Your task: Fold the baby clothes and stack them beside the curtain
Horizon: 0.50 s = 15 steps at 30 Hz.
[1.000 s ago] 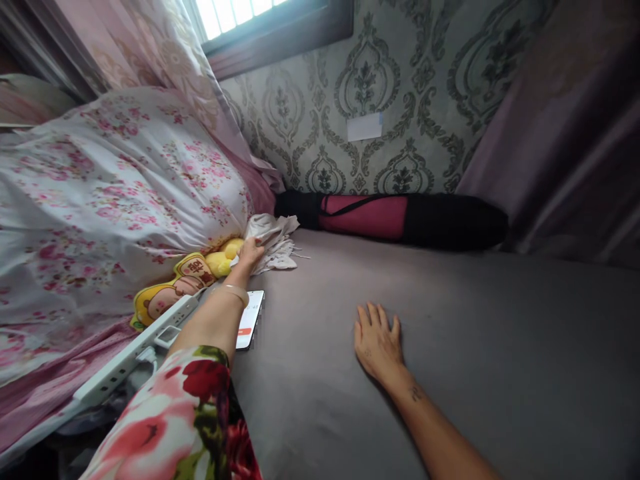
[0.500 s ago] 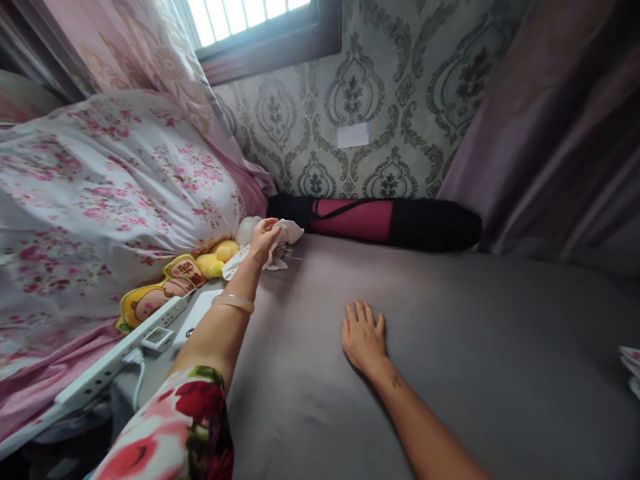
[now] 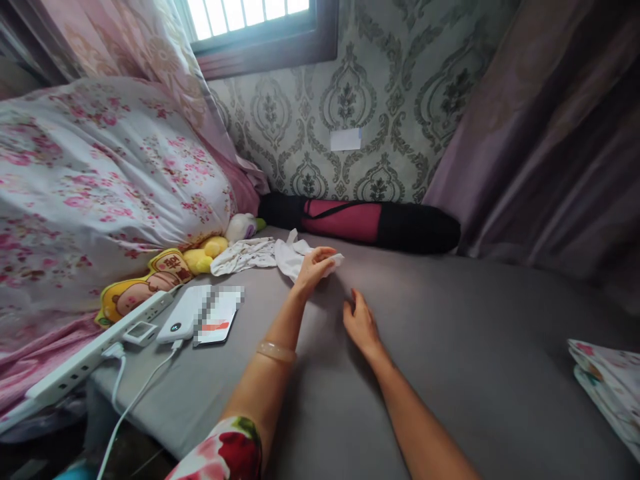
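My left hand [image 3: 315, 267] pinches a white cloth [image 3: 289, 259], one corner poking out past the fingers and the rest trailing on the grey bed sheet [image 3: 450, 353]. Its exact kind I cannot make out. Just left of it lies a crumpled white cloth with a small dark pattern [image 3: 243, 256]; whether the two are joined is unclear. My right hand [image 3: 362, 325] is close by on the right, low over or on the sheet, thumb apart from the fingers and nothing in it.
A black and magenta long bag [image 3: 345, 221] lies along the wall. At left are plush toys [image 3: 145, 287], a power strip [image 3: 95, 353], a white power bank [image 3: 185, 313] with cable, and a phone [image 3: 219, 317]. Folded floral fabric [image 3: 607, 387] sits at right.
My left hand has drawn the white cloth to the right and nearer, leaving the patterned cloth in view. My right hand has turned from palm-down with spread fingers onto its side, thumb up.
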Each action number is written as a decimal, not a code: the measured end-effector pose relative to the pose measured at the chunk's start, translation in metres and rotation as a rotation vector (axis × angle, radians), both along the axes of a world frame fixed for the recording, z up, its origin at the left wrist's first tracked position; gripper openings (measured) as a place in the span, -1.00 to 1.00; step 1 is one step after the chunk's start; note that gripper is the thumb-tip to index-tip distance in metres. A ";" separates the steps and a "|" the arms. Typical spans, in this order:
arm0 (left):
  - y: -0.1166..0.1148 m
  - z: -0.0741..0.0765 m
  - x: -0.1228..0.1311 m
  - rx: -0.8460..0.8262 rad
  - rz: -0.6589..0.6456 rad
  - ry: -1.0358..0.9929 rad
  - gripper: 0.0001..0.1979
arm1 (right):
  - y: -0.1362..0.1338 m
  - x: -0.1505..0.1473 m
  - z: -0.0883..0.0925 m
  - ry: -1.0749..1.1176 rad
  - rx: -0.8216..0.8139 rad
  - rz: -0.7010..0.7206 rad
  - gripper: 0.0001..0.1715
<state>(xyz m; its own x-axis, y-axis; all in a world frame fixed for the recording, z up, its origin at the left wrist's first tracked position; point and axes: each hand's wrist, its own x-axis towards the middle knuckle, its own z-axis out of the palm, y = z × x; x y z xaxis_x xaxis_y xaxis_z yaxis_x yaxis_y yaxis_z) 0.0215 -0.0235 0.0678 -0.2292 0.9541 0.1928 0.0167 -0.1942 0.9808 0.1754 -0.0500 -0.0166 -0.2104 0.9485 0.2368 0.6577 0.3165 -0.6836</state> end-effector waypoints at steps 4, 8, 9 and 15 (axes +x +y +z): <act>-0.015 0.004 0.029 -0.068 -0.174 0.051 -0.73 | 0.019 0.017 0.010 0.186 0.012 -0.048 -0.31; -0.026 0.003 0.042 -0.108 -0.378 0.091 -0.74 | 0.027 0.034 0.023 0.262 0.050 0.116 -0.19; -0.028 0.002 0.043 -0.111 -0.426 0.084 -0.73 | 0.028 0.037 0.025 0.291 0.042 0.164 -0.22; -0.034 -0.004 0.040 -0.081 -0.553 0.156 -0.61 | 0.033 0.049 0.028 0.439 -0.087 0.230 -0.61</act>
<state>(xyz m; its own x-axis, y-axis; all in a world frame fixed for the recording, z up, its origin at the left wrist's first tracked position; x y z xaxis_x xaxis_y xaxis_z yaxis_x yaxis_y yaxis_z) 0.0618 -0.0571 0.0636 0.3326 0.9371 0.1056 0.0798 -0.1395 0.9870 0.2244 -0.0172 0.0116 -0.3148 0.9095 0.2717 0.2223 0.3489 -0.9104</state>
